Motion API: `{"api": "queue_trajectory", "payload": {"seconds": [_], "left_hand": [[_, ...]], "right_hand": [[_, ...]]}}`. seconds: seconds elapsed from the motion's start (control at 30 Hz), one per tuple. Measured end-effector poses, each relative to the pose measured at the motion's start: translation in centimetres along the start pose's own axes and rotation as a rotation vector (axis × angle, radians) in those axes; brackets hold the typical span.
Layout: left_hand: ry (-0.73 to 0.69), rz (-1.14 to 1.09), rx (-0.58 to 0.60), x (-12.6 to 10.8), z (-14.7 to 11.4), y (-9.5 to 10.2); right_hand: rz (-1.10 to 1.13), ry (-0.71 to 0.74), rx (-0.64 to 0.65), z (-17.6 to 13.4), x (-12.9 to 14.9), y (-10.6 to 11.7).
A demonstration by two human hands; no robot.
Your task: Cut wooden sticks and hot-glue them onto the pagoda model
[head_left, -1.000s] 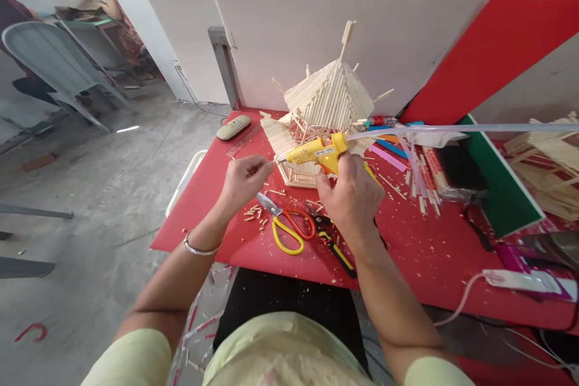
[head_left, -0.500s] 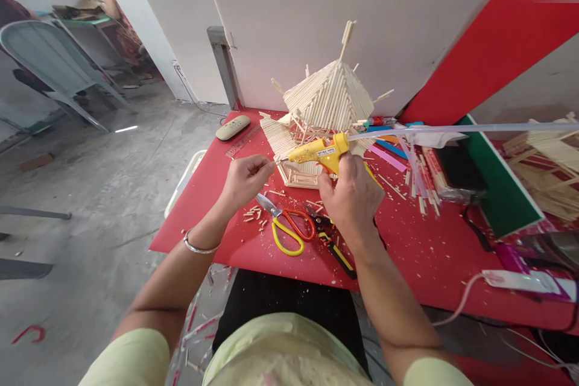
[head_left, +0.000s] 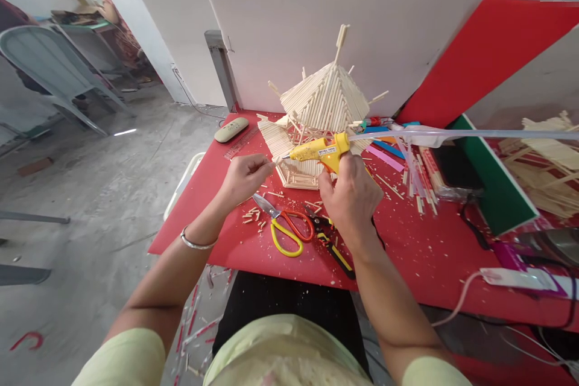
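Note:
My right hand [head_left: 353, 193] is wrapped round the handle of a yellow hot glue gun [head_left: 316, 149], with a long clear glue stick [head_left: 452, 133] running out of its back to the right. The gun's metal nozzle points left at the fingertips of my left hand [head_left: 245, 178]. Those fingers are pinched together; a small pale bit shows at their tips, too small to make out. Behind the gun stands a pagoda-like model [head_left: 328, 99] built of thin wooden sticks. Below my hands lie scissors [head_left: 289, 226] with red and yellow handles and black-and-yellow cutting pliers [head_left: 332, 247].
Cut stick pieces [head_left: 253, 215] litter the red tabletop [head_left: 199, 205]. An oval case [head_left: 231, 130] lies at the left edge. Stick bundles [head_left: 418, 178], a green board [head_left: 497, 181] and a white power strip [head_left: 520, 280] are on the right. White boards [head_left: 316, 24] stand behind.
The nozzle has drawn slightly away from my left fingertips, leaving a small gap. My view has shifted a little; otherwise both hands keep their hold.

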State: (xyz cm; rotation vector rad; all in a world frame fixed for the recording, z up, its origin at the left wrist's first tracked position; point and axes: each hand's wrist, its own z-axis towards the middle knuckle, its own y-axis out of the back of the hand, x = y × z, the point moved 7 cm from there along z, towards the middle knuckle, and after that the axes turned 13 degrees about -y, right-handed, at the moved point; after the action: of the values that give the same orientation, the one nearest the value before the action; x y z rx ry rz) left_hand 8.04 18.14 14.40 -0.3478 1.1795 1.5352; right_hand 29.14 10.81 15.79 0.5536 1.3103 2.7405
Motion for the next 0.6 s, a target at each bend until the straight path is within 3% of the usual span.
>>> {"api": "queue_trajectory", "payload": {"seconds": [0.33, 0.6], "left_hand": [[0.124, -0.159, 0.182, 1.0, 1.3, -0.1], [0.124, -0.173, 0.257, 0.7, 1.9, -0.2]], "right_hand": [[0.015, -0.012, 0.039, 0.1, 0.1, -0.4], [0.011, -0.012, 0.014, 0.1, 0.0, -0.4]]}}
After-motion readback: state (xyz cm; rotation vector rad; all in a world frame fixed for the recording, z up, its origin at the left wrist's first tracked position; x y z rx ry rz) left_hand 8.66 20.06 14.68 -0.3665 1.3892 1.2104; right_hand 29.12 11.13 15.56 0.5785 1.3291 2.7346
